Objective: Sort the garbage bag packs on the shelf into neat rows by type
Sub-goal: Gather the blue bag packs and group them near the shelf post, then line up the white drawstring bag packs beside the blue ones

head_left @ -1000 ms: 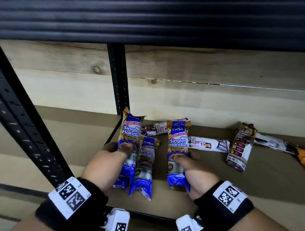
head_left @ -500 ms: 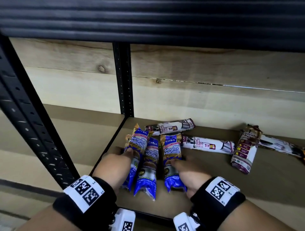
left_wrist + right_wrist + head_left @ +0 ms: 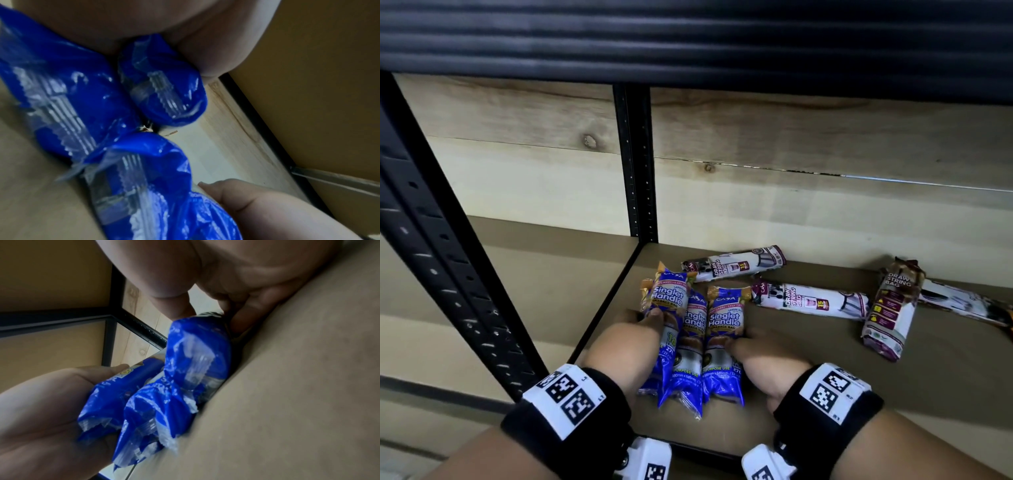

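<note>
Three blue Singlet Handle packs lie side by side, touching, at the front left of the brown shelf [image 3: 825, 383]: a left pack [image 3: 667, 301], a middle pack [image 3: 693, 342] and a right pack [image 3: 724, 322]. My left hand [image 3: 626, 342] grips the left pack [image 3: 164, 91] with the thumb on top. My right hand [image 3: 763, 359] pinches the right pack [image 3: 197, 353] from its right side. White and maroon Draw String packs lie scattered behind and to the right: one at the back [image 3: 732, 263], one in the middle [image 3: 811, 299] and one at an angle [image 3: 892, 311].
Another Draw String pack [image 3: 962, 303] lies at the far right, partly under the angled one. A black rear post [image 3: 635, 164] and a black front post [image 3: 448, 274] frame the shelf's left side. Pale wooden boards [image 3: 791, 205] close the back. An upper shelf [image 3: 688, 34] overhangs.
Both hands have pushed inward. The right pack has slid left against the middle one and the left pack has closed in, so the gaps between the blue packs are gone.
</note>
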